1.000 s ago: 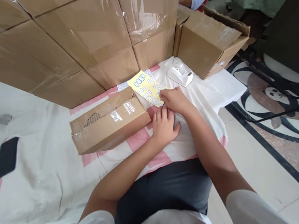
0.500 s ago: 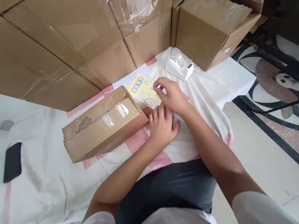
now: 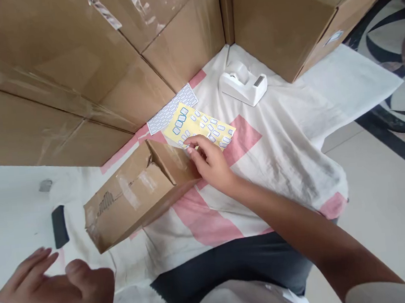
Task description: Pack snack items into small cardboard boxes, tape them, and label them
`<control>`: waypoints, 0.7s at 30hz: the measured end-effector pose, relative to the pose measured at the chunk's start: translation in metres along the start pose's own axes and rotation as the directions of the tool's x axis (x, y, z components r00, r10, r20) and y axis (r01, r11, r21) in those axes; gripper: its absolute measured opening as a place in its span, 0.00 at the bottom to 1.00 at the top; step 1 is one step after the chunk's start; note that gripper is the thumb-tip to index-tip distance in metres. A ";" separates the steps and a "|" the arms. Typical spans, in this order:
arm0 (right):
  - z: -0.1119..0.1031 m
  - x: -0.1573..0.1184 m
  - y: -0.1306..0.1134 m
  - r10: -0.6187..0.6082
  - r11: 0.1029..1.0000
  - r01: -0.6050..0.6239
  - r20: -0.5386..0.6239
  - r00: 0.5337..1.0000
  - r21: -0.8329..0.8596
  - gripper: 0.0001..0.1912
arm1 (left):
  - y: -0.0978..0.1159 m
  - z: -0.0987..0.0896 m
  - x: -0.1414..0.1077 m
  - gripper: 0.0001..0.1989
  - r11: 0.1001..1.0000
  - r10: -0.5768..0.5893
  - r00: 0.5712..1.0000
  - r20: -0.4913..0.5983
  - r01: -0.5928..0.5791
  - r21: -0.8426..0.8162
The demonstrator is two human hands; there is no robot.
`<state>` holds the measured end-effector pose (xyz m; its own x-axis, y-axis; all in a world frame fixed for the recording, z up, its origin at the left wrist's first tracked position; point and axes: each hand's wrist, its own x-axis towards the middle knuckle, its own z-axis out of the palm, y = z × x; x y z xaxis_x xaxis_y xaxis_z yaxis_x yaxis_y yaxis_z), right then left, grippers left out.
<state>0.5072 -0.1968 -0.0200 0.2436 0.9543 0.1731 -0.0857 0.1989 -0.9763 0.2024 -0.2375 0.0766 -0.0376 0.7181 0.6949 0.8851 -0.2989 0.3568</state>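
Note:
My right hand point(image 3: 209, 163) is over the near edge of a yellow sheet of small blue-edged stickers point(image 3: 203, 125), thumb and forefinger pinched together beside the carton's right end. Whatever lies between those fingertips is too small to make out. My left hand point(image 3: 53, 285) is raised at the lower left, palm up with fingers apart, holding nothing. Between the hands lies a taped brown carton point(image 3: 131, 197) with a crumpled corner. A white sheet of small printed labels point(image 3: 172, 109) sits behind the yellow one, against the stacked boxes.
Large taped cartons point(image 3: 69, 54) form a wall at the back, with another box point(image 3: 279, 23) at the back right. A white tape dispenser point(image 3: 244, 84) stands before it. A black phone point(image 3: 60, 226) lies left on the cloth point(image 3: 274, 148).
My left hand has left the sticker sheet and swung out to the lower left. My right hand has shifted left toward the carton. The view has moved closer and turned.

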 end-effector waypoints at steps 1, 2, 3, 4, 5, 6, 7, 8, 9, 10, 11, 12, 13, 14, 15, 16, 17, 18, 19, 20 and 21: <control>-0.002 0.000 -0.002 -0.022 1.000 0.021 0.071 0.997 0.015 0.08 | -0.001 0.005 -0.003 0.20 1.000 -0.013 0.998 -0.068 0.012 -0.014; -0.005 0.003 -0.005 -0.031 0.999 0.025 0.170 0.985 0.035 0.07 | -0.001 0.011 -0.008 0.21 0.998 -0.037 0.995 -0.095 0.032 -0.053; -0.009 0.006 -0.009 -0.026 0.998 0.011 0.281 0.959 0.057 0.05 | -0.001 0.017 -0.013 0.23 0.992 -0.071 0.995 -0.075 0.063 -0.108; -0.016 0.011 -0.013 -0.012 0.997 -0.018 0.380 0.925 0.076 0.04 | -0.002 0.022 -0.018 0.24 0.981 -0.112 0.994 -0.012 0.109 -0.161; -0.023 0.016 -0.018 0.006 0.995 -0.051 0.440 0.898 0.091 0.04 | -0.003 0.028 -0.022 0.25 0.973 -0.129 0.991 0.024 0.131 -0.191; -0.032 0.021 -0.024 0.026 0.992 -0.078 0.451 0.892 0.096 0.05 | -0.004 0.032 -0.025 0.25 0.972 -0.126 0.991 0.035 0.131 -0.195; -0.041 0.026 -0.029 0.045 0.992 -0.090 0.419 0.907 0.088 0.06 | -0.006 0.036 -0.027 0.23 0.975 -0.117 0.993 0.028 0.120 -0.186; -0.050 0.031 -0.035 0.056 0.994 -0.086 0.359 0.932 0.068 0.07 | -0.007 0.039 -0.028 0.21 0.980 -0.105 0.994 0.022 0.108 -0.168; -0.059 0.034 -0.041 0.059 0.996 -0.074 0.293 0.954 0.040 0.09 | -0.009 0.041 -0.028 0.20 0.984 -0.096 0.995 0.017 0.097 -0.148; -0.066 0.035 -0.046 0.055 0.998 -0.059 0.252 0.966 0.008 0.11 | -0.010 0.042 -0.027 0.19 0.987 -0.089 0.996 0.009 0.090 -0.132; -0.071 0.035 -0.050 0.043 0.999 -0.040 0.250 0.967 -0.020 0.13 | -0.010 0.043 -0.026 0.18 0.989 -0.084 0.996 0.002 0.084 -0.119; -0.073 0.034 -0.052 0.021 0.999 -0.010 0.286 0.958 -0.039 0.16 | -0.010 0.043 -0.026 0.19 0.991 -0.081 0.997 -0.001 0.080 -0.109; -0.073 0.031 -0.053 -0.011 0.998 0.030 0.351 0.936 -0.047 0.20 | -0.010 0.044 -0.025 0.19 0.992 -0.076 0.997 -0.001 0.075 -0.097; -0.070 0.028 -0.053 -0.047 0.996 0.076 0.433 0.900 -0.048 0.26 | -0.010 0.044 -0.025 0.20 0.994 -0.072 0.997 -0.001 0.071 -0.087; -0.064 0.023 -0.052 -0.082 0.991 0.124 0.514 0.854 -0.047 0.34 | -0.010 0.045 -0.025 0.20 0.994 -0.069 0.998 -0.003 0.069 -0.081; -0.055 0.018 -0.050 -0.110 0.984 0.169 0.579 0.808 -0.048 0.44 | -0.010 0.046 -0.025 0.21 0.994 -0.068 0.998 -0.008 0.067 -0.084; -0.044 0.012 -0.049 -0.127 0.977 0.206 0.618 0.776 -0.057 0.52 | -0.011 0.047 -0.024 0.21 0.993 -0.065 0.998 -0.018 0.063 -0.097; -0.033 0.007 -0.048 -0.130 0.969 0.232 0.633 0.763 -0.081 0.59 | -0.013 0.048 -0.023 0.21 0.991 -0.064 0.997 -0.031 0.060 -0.121; -0.022 0.001 -0.048 -0.126 0.960 0.253 0.630 0.766 -0.116 0.63 | -0.016 0.050 -0.022 0.22 0.987 -0.075 0.996 -0.043 0.068 -0.149; -0.013 -0.005 -0.050 -0.121 0.949 0.273 0.615 0.779 -0.159 0.64 | -0.019 0.051 -0.021 0.21 0.978 -0.108 0.992 -0.061 0.095 -0.186; -0.007 -0.011 -0.053 -0.122 0.934 0.296 0.602 0.789 -0.199 0.64 | -0.022 0.053 -0.020 0.20 0.964 -0.160 0.984 -0.082 0.138 -0.227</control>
<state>0.5163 -0.2193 0.0294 -0.3787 0.8631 0.3341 0.1843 0.4241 -0.8867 0.2080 -0.2120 0.0221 -0.2164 0.7029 0.6775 0.7428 -0.3319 0.5815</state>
